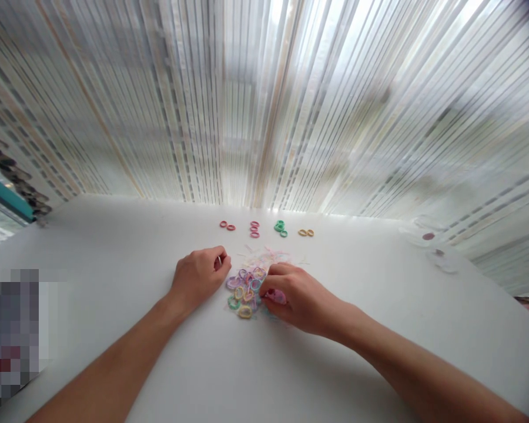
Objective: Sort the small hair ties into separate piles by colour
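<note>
A loose pile of small coloured hair ties [245,311], in purple, yellow, green, blue and pink, lies on the white table [194,370]. Just left of it rests my left hand [199,271], fingers loosely curled in and nothing visible in them. My right hand [302,296] reaches into the pile's right side, thumb and fingers drawn together among the ties. Whatever its fingertips pinch is hidden. A pink hair tie [277,295] shows in the gap beneath that hand's fingers. Thin pale transparent bands [267,256] are scattered behind and under the pile.
Farther back sit small groups of hair ties: red [227,225], pink [254,229], green [280,228] and yellow [305,232]. Clear round plastic pieces [441,261] lie at the right. A string curtain [264,117] hangs along the table's far edge. A blurred-out patch covers the lower left.
</note>
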Action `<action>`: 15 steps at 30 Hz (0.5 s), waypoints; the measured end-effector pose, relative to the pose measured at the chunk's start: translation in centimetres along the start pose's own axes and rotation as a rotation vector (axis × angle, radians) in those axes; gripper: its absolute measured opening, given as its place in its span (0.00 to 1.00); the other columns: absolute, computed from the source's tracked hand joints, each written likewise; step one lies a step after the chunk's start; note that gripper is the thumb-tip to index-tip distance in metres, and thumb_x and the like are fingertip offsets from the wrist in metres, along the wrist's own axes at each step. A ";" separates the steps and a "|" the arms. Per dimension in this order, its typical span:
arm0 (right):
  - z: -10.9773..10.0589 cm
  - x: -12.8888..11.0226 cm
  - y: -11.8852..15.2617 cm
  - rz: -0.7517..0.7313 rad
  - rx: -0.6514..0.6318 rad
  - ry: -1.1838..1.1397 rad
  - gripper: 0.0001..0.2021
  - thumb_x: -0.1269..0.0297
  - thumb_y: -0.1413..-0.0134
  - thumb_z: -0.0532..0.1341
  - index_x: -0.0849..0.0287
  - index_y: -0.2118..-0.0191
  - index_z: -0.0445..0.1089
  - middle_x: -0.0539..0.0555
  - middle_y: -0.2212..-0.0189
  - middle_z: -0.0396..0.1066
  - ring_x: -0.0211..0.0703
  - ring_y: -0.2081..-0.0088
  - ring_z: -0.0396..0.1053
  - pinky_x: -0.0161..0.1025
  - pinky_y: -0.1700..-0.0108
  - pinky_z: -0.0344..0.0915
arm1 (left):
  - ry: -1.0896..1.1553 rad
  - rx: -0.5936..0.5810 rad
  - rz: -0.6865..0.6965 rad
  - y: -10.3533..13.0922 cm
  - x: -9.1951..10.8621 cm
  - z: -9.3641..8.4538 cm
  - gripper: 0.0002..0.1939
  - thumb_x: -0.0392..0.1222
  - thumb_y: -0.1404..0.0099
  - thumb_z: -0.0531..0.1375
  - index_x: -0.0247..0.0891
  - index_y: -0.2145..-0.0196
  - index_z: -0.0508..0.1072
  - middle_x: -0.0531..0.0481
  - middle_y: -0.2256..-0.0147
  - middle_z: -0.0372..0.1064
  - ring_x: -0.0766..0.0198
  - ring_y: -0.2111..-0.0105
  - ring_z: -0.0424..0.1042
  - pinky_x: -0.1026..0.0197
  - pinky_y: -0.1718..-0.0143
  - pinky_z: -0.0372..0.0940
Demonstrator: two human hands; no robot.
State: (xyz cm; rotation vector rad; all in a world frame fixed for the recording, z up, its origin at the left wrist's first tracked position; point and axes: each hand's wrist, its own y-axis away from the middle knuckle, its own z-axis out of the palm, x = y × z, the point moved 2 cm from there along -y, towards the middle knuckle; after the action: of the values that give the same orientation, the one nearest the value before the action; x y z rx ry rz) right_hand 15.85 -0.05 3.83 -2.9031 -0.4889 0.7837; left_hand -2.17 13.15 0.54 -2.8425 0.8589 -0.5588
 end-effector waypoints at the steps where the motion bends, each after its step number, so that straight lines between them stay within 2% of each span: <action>1: -0.2 -0.1 0.1 0.009 -0.003 -0.025 0.07 0.77 0.48 0.65 0.59 0.65 0.77 0.54 0.67 0.72 0.43 0.64 0.69 0.37 0.61 0.63 | 0.002 0.001 0.000 0.0 0.0 0.0 0.14 0.51 0.33 0.52 0.45 0.70 0.72 0.52 0.73 0.75 0.59 0.72 0.71 0.59 0.71 0.52; 6: -2.0 -0.6 0.5 0.050 0.009 -0.196 0.08 0.77 0.50 0.65 0.58 0.66 0.77 0.51 0.68 0.72 0.38 0.68 0.67 0.34 0.64 0.62 | 0.021 0.006 0.007 0.0 -0.1 0.1 0.13 0.50 0.33 0.52 0.44 0.70 0.71 0.53 0.74 0.74 0.60 0.72 0.70 0.59 0.70 0.51; 11: -3.3 0.2 0.7 0.090 0.043 -0.300 0.06 0.75 0.50 0.65 0.57 0.68 0.76 0.50 0.70 0.72 0.37 0.70 0.66 0.34 0.67 0.63 | 0.034 0.004 0.000 0.1 0.0 0.0 0.13 0.50 0.33 0.52 0.44 0.71 0.71 0.54 0.74 0.73 0.60 0.73 0.69 0.59 0.70 0.51; 15: -3.5 1.0 0.9 0.108 0.092 -0.314 0.05 0.74 0.50 0.65 0.58 0.69 0.77 0.54 0.61 0.76 0.38 0.65 0.70 0.35 0.63 0.67 | 0.029 0.000 -0.010 0.0 0.0 -0.1 0.13 0.50 0.33 0.52 0.44 0.71 0.71 0.54 0.74 0.73 0.60 0.73 0.69 0.59 0.70 0.51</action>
State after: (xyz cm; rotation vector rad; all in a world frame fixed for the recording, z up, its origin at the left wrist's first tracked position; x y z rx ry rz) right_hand 18.64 -0.59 6.23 -2.7500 -0.3120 1.2532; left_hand -2.17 13.10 0.59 -2.8467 0.8501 -0.6023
